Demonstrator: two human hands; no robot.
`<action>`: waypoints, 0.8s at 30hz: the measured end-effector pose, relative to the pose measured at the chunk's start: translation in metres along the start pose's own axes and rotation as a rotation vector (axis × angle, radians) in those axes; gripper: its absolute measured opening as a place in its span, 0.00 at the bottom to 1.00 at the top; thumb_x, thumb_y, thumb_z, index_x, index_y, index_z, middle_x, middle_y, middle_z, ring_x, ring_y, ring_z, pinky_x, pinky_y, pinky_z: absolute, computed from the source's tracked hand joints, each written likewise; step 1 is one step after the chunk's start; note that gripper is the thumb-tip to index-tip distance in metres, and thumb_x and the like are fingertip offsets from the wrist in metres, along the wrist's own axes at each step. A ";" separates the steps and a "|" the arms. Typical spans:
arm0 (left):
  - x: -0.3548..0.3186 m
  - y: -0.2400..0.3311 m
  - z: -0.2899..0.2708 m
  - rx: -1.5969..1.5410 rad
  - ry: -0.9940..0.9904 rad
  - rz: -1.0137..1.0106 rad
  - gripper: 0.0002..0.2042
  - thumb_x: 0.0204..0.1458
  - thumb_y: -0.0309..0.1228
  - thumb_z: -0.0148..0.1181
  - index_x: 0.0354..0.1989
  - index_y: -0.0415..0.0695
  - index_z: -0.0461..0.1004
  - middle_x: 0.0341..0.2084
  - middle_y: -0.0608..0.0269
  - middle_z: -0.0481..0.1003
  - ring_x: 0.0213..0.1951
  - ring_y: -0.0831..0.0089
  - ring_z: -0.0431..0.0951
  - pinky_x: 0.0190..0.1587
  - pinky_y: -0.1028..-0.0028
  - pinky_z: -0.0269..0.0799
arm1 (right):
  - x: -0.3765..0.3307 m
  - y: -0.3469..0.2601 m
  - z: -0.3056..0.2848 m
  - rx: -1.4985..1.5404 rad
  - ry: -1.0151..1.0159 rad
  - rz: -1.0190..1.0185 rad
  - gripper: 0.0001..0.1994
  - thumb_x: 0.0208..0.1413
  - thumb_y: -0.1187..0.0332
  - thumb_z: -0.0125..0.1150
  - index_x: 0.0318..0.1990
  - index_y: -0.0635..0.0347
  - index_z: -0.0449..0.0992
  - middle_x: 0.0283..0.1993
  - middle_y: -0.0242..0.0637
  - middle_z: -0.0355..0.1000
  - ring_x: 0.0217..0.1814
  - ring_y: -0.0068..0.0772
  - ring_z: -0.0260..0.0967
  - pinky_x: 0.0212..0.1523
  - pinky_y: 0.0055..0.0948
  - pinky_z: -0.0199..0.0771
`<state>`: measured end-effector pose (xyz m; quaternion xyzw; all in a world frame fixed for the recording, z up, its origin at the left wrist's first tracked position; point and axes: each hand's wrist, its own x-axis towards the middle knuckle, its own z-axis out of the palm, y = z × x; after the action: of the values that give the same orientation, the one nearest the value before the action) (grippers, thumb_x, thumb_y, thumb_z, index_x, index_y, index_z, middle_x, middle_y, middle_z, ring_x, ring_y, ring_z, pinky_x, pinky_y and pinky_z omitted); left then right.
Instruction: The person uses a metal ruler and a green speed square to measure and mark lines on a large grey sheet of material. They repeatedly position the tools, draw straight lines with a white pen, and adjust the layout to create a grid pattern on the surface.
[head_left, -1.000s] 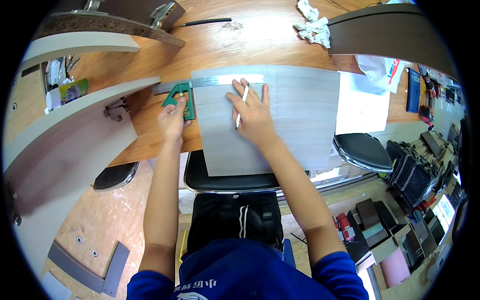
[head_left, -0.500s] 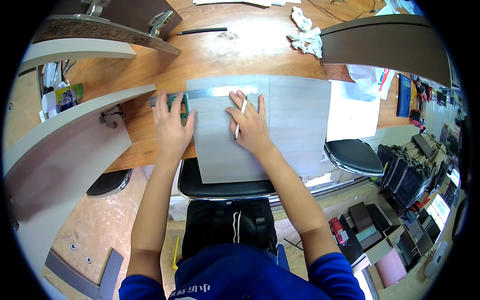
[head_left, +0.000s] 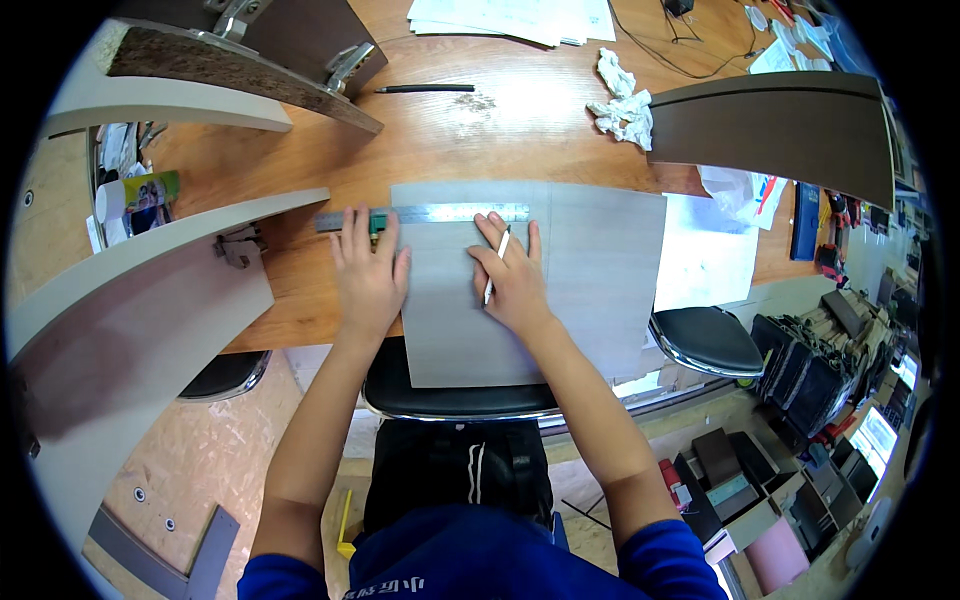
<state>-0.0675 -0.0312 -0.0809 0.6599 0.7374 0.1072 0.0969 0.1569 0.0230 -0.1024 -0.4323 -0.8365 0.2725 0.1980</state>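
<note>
On a grey sheet or panel lies a metal combination square, its blade running left to right near the far edge. My left hand rests over the square's left part, fingers stretched out, partly hiding its green head. A white pen is held in my right hand, with its fingertips touching or very close to the blade's right part. The pen's end points down toward the grey sheet; whether it touches cannot be told.
Pale cabinet panels with metal hinges stand at left. A dark brown panel stands at right, beside crumpled white tissue. A black pen and papers lie farther back. A black stool is by the table.
The whole view has shifted slightly, so the table appears lower. My left fingers have drawn closer together and moved rightward over the green head. My right hand keeps the pen by the blade.
</note>
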 end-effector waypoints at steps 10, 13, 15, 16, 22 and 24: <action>-0.002 0.022 0.001 0.005 -0.107 0.004 0.26 0.58 0.36 0.62 0.67 0.50 0.72 0.73 0.34 0.54 0.75 0.36 0.49 0.72 0.32 0.43 | -0.002 0.002 0.000 -0.009 0.004 -0.009 0.13 0.50 0.75 0.65 0.43 0.52 0.77 0.72 0.38 0.68 0.76 0.41 0.62 0.76 0.69 0.43; -0.002 0.025 0.001 0.006 -0.131 -0.014 0.27 0.58 0.36 0.62 0.68 0.51 0.72 0.73 0.33 0.53 0.76 0.35 0.48 0.72 0.32 0.42 | 0.000 0.002 -0.002 -0.012 0.010 -0.015 0.13 0.49 0.75 0.65 0.43 0.52 0.77 0.72 0.38 0.68 0.76 0.41 0.63 0.76 0.69 0.44; -0.001 0.027 0.001 -0.002 -0.138 -0.025 0.27 0.58 0.36 0.62 0.68 0.51 0.72 0.73 0.32 0.53 0.76 0.35 0.47 0.72 0.32 0.42 | 0.000 0.002 -0.002 -0.019 0.013 -0.017 0.13 0.49 0.75 0.65 0.43 0.52 0.77 0.72 0.38 0.68 0.76 0.41 0.63 0.76 0.69 0.44; 0.000 0.028 0.002 -0.004 -0.136 -0.029 0.26 0.58 0.36 0.62 0.68 0.51 0.72 0.73 0.32 0.53 0.76 0.35 0.47 0.72 0.33 0.42 | 0.000 0.002 -0.002 -0.025 0.013 -0.017 0.13 0.49 0.74 0.65 0.43 0.52 0.77 0.72 0.38 0.68 0.76 0.41 0.63 0.76 0.69 0.44; -0.002 0.029 0.009 -0.046 -0.131 -0.043 0.26 0.58 0.36 0.62 0.67 0.48 0.72 0.75 0.37 0.51 0.76 0.36 0.46 0.72 0.32 0.41 | 0.000 0.002 -0.001 -0.022 0.030 -0.019 0.12 0.50 0.74 0.65 0.43 0.51 0.78 0.71 0.38 0.69 0.76 0.41 0.63 0.76 0.68 0.44; -0.002 0.029 0.014 -0.005 -0.158 -0.017 0.27 0.58 0.36 0.61 0.67 0.45 0.71 0.76 0.41 0.51 0.77 0.37 0.45 0.72 0.32 0.40 | 0.000 0.002 -0.001 -0.022 0.029 -0.017 0.12 0.50 0.74 0.65 0.43 0.51 0.78 0.71 0.38 0.69 0.75 0.41 0.64 0.76 0.67 0.44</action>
<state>-0.0358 -0.0301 -0.0856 0.6596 0.7328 0.0556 0.1576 0.1588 0.0240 -0.1026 -0.4311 -0.8402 0.2552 0.2075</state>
